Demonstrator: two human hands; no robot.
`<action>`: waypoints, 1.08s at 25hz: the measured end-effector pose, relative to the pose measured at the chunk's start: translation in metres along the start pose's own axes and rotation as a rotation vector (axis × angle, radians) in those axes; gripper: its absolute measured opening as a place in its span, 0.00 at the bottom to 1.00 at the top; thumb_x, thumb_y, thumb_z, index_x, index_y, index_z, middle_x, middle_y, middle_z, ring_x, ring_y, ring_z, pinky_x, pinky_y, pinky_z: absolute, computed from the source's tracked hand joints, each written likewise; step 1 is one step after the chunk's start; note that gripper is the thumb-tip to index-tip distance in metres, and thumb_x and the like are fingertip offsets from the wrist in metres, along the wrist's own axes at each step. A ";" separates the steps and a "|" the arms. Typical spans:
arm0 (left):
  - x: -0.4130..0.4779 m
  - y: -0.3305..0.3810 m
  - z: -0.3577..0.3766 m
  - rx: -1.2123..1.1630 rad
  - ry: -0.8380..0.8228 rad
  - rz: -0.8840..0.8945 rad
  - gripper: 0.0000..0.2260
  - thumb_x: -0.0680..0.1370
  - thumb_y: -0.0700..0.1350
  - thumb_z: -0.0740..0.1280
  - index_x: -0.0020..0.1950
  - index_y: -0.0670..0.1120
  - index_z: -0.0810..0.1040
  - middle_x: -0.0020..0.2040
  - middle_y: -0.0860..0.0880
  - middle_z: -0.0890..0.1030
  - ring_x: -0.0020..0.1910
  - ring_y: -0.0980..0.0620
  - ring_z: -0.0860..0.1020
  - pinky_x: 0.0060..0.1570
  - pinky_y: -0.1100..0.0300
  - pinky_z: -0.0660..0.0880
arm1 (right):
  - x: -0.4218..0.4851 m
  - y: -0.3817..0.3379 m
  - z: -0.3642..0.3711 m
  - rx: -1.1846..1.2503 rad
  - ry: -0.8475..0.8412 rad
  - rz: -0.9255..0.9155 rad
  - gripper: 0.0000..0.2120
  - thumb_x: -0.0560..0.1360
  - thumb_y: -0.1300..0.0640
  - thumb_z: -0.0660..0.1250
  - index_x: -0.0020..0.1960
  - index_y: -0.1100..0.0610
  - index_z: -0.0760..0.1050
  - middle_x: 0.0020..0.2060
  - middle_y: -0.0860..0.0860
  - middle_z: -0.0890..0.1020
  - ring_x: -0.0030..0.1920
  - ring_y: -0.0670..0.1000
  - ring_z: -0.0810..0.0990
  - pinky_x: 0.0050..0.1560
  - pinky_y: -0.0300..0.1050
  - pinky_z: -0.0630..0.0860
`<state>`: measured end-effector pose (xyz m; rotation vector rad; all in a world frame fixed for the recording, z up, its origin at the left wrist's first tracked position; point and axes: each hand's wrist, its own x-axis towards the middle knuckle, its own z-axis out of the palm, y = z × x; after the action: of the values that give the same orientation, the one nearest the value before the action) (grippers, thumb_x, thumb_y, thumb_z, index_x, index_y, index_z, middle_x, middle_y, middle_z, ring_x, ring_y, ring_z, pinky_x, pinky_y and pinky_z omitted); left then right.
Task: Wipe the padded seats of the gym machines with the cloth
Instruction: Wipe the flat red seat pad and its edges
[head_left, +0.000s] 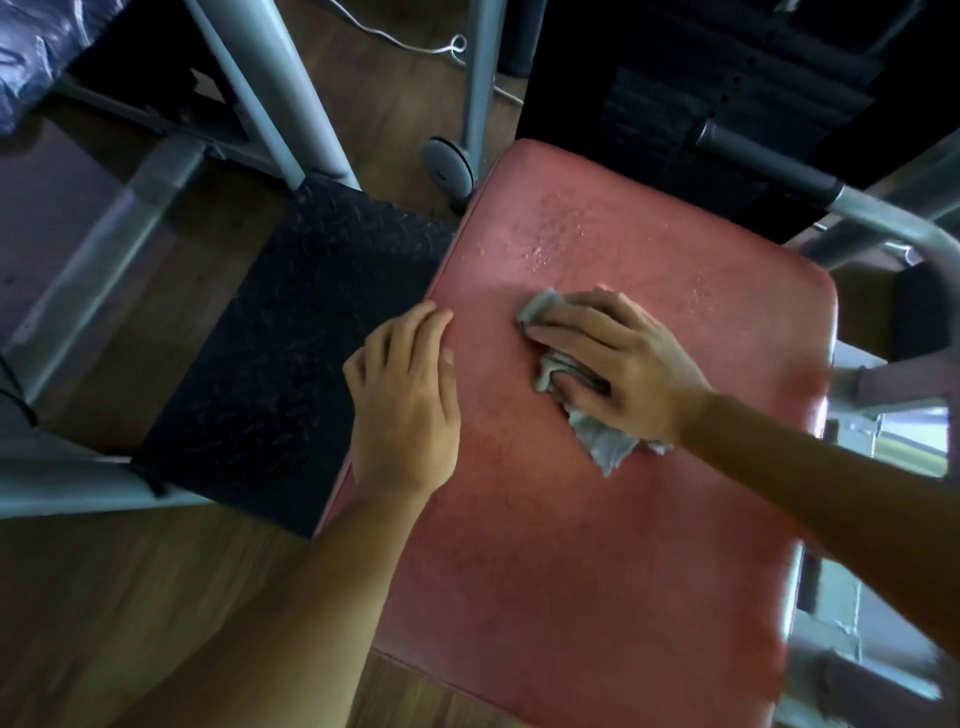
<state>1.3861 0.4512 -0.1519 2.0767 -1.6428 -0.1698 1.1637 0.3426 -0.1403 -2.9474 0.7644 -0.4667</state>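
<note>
A red padded seat (597, 545) fills the middle and right of the head view, with wet droplets on its far part. My right hand (618, 358) presses a crumpled grey cloth (602, 441) flat onto the seat's upper middle, fingers spread over it, the cloth sticking out past the fingertips and under the wrist. My left hand (405, 400) rests on the seat's left edge with fingers relaxed, holding nothing.
A black textured footplate (291, 338) lies left of the seat. Grey metal frame tubes (270, 88) rise behind it, and a curved tube with a black grip (769, 161) runs at the right. A white cord (415, 47) lies on the wooden floor (130, 597).
</note>
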 end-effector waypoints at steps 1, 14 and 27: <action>0.001 0.000 0.000 0.002 -0.001 -0.003 0.16 0.84 0.44 0.57 0.71 0.48 0.74 0.70 0.51 0.74 0.67 0.48 0.72 0.64 0.48 0.67 | 0.007 0.017 0.000 -0.038 -0.013 0.040 0.18 0.80 0.54 0.65 0.68 0.57 0.78 0.66 0.54 0.79 0.62 0.60 0.77 0.69 0.60 0.70; 0.003 0.004 0.001 -0.003 -0.015 -0.056 0.18 0.84 0.46 0.55 0.74 0.47 0.71 0.72 0.51 0.73 0.69 0.50 0.71 0.66 0.50 0.69 | 0.088 0.023 0.017 -0.037 0.085 0.207 0.18 0.80 0.53 0.63 0.68 0.56 0.78 0.65 0.50 0.79 0.61 0.59 0.75 0.67 0.59 0.71; 0.004 0.003 0.000 -0.045 -0.054 -0.098 0.20 0.84 0.47 0.54 0.75 0.45 0.70 0.76 0.48 0.67 0.71 0.47 0.70 0.65 0.45 0.70 | 0.062 -0.017 0.018 -0.064 0.136 0.293 0.20 0.81 0.51 0.63 0.71 0.57 0.75 0.67 0.53 0.78 0.67 0.58 0.74 0.69 0.53 0.70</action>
<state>1.3843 0.4467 -0.1496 2.1367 -1.5538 -0.2955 1.2290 0.3273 -0.1384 -2.8122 1.2243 -0.6312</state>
